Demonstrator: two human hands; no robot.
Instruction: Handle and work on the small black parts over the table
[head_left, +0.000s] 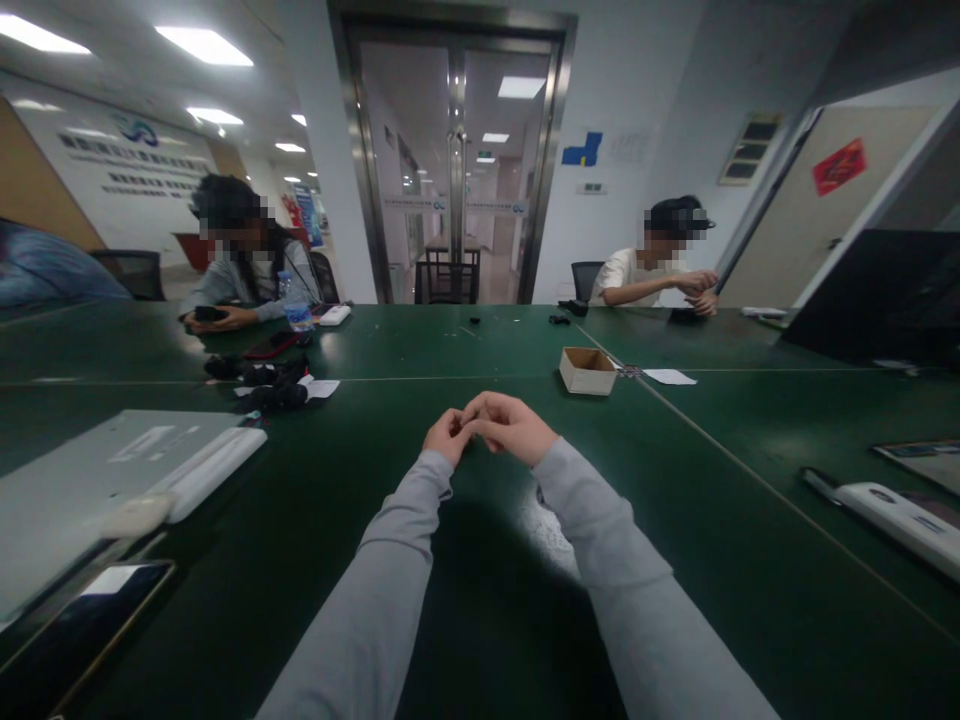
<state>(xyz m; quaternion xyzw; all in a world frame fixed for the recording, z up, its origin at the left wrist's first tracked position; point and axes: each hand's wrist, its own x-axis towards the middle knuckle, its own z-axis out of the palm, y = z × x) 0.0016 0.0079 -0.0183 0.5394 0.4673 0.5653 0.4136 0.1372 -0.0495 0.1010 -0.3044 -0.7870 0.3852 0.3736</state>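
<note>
Above the green table (480,345), my left hand (445,437) and my right hand (514,424) meet fingertip to fingertip in the middle of the view. Both are closed in a pinch. Something small and dark seems to sit between the fingers, mostly hidden by them, and its kind cannot be made out. Beyond my right hand stands a small open cardboard box (587,378), pale outside and brown within; neither hand touches it.
Left lie a grey panel-like device (90,470), a phone (90,630) and several black items (277,385). A water bottle (296,305) stands farther back. Paper (670,377) and a white device (900,515) lie right. Two people (232,270) (652,270) sit across the table.
</note>
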